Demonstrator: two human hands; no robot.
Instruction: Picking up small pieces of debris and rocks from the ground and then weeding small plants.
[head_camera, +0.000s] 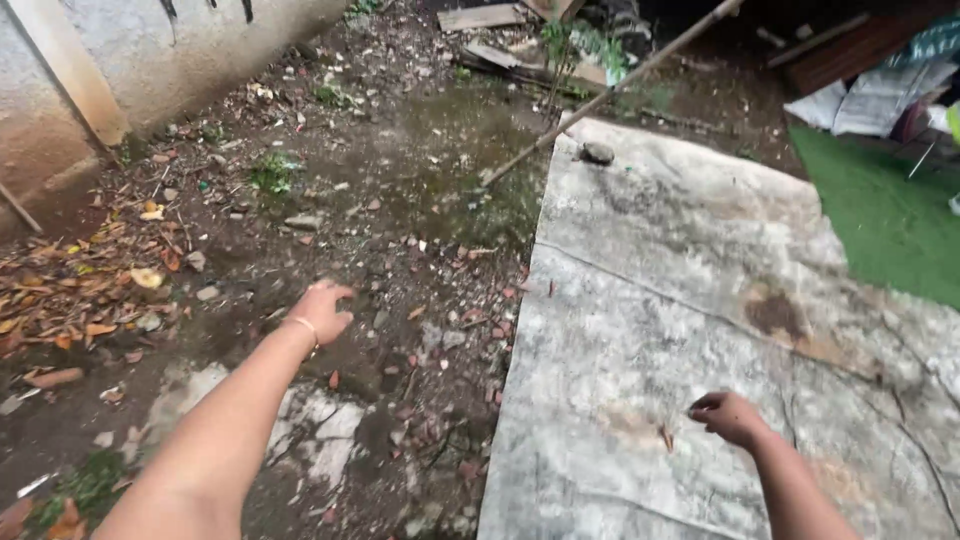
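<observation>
Two bare hands | left hand (322, 305) grip loosely curled, empty, over leaf-strewn dirt | right hand (728, 415) grip pinched narrow above one grey sheet (690, 300) | one stone (597, 153) far ahead

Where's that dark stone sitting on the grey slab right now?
In the head view, the dark stone lies at the far left corner of the grey slab, beside the long stick, well beyond both hands.

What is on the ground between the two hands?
In the head view, between the left hand and the right hand lie damp dirt with dead leaves and the edge of a grey sheet.
</observation>
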